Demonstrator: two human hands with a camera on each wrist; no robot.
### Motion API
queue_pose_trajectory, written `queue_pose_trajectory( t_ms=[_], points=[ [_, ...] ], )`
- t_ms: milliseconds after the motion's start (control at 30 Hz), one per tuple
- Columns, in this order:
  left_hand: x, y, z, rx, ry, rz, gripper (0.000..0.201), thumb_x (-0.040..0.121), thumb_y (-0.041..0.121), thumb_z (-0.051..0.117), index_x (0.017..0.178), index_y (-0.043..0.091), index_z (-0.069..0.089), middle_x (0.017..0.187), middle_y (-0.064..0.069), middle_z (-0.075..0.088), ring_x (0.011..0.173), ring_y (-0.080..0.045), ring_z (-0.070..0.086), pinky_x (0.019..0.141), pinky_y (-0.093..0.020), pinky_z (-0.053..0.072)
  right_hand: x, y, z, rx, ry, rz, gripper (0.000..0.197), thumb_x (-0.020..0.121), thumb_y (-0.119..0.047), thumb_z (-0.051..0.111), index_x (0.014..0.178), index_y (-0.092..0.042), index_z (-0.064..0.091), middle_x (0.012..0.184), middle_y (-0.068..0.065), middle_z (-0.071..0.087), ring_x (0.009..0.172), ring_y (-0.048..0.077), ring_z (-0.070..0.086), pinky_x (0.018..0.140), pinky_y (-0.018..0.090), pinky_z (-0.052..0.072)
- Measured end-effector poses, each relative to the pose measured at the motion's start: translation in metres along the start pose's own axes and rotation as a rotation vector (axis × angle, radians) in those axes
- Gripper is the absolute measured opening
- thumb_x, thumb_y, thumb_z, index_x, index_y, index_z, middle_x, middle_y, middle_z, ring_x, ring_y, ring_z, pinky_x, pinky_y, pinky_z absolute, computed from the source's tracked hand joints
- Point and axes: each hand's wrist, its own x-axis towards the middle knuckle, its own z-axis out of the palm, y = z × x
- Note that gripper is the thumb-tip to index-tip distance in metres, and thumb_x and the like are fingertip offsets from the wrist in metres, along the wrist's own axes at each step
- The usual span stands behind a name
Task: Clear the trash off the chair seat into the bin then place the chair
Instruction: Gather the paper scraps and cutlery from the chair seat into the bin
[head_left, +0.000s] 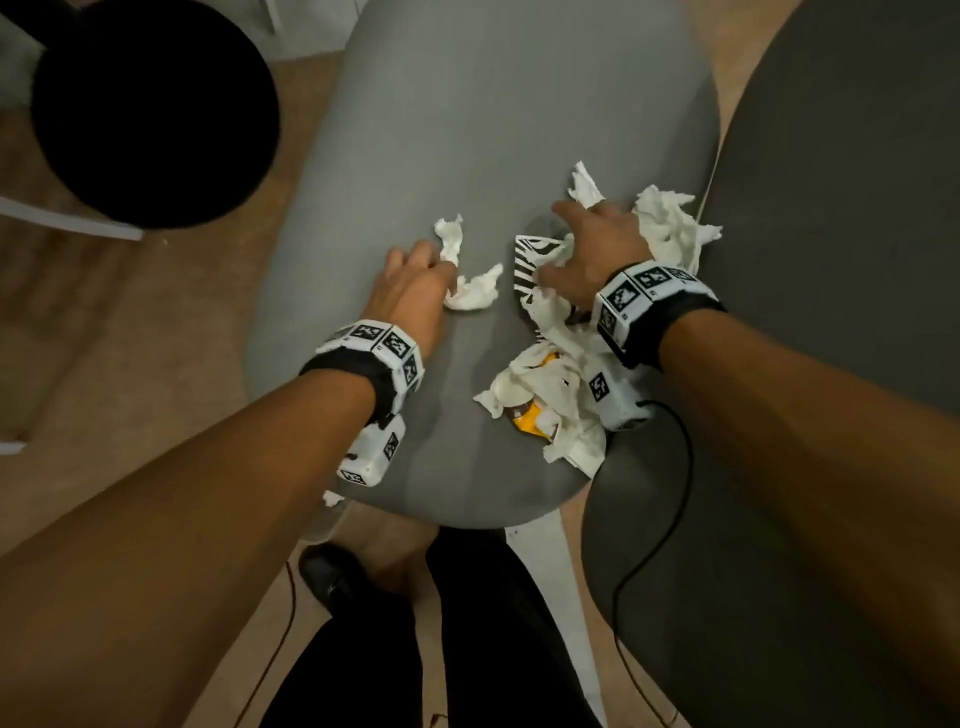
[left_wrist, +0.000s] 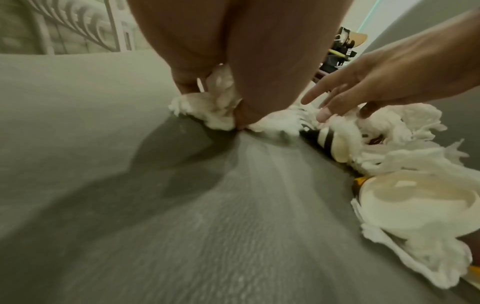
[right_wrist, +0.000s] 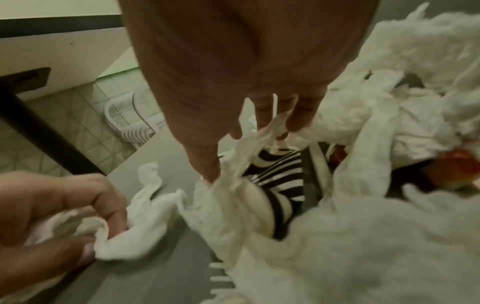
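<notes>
2 hands: left hand (head_left: 415, 280), right hand (head_left: 597, 249). 1 chair seat (head_left: 493, 130). 1 bin (head_left: 150, 109). 1 striped wrapper (head_left: 530, 260). 1 white lid (left_wrist: 415, 203). 1 yellow wrapper (head_left: 530, 421). Tissues (head_left: 470, 291): at least 4 wads, pile too tangled for an exact count.

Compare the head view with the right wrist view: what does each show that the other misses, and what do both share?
Head view only: the black bin, both wristbands, the person's shoe, the yellow wrapper.

Right wrist view only: the white plastic fork under the tissues, a tiled floor, the left hand's fingers curled round a tissue.

Both: the grey seat, the striped wrapper, the right hand in the tissue pile.
</notes>
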Motion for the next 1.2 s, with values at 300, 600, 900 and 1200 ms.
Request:
queue_pose_trajectory(
  t_ms=[300,600,900,1200],
  points=[
    [-0.018,-0.009,0.008,-0.220,0.081,-0.082,0.024,0.089,-0.001,0.049,0.103,0.012,0.063,0.120,-0.010,0.050,0.115,-0.029,0.043,0.096,-0.031,0.038,0.003,-0.031,0.008,-0.072,0.133,-0.088,0.015,0.090,-0.035,0.059,0.102,-0.032,0.067,0.102,-0.002,0.069,0.119,0.029,0.048,0.101,0.046,0.026],
    [-0.077,-0.056,-0.005,-0.421,0.129,-0.279,0.022,0.087,0.001,0.050,0.097,0.015,0.064,0.106,-0.004,0.048,0.106,-0.026,0.051,0.086,-0.022,0.035,-0.038,-0.104,0.014,0.476,0.328,-0.258,0.015,0.089,-0.035,0.061,0.100,-0.027,0.066,0.095,-0.007,0.065,0.088,0.014,0.058,0.076,0.026,0.042],
    [-0.187,-0.137,-0.011,-0.528,0.285,-0.471,0.024,0.081,0.020,0.058,0.100,0.008,0.066,0.104,-0.010,0.064,0.094,-0.026,0.062,0.074,-0.028,0.043,-0.136,-0.215,0.096,0.948,0.011,-0.139,0.012,0.082,-0.031,0.073,0.089,-0.023,0.067,0.083,0.000,0.070,0.074,0.016,0.068,0.071,0.039,0.059],
    [-0.283,-0.232,0.080,-0.595,0.099,-0.795,0.028,0.088,0.013,0.065,0.114,0.006,0.059,0.114,-0.015,0.065,0.103,-0.033,0.062,0.078,-0.032,0.045,-0.189,-0.257,0.267,0.731,-0.365,0.040,0.016,0.088,-0.024,0.065,0.103,-0.019,0.063,0.105,0.003,0.071,0.099,0.021,0.066,0.092,0.035,0.053]
  ],
)
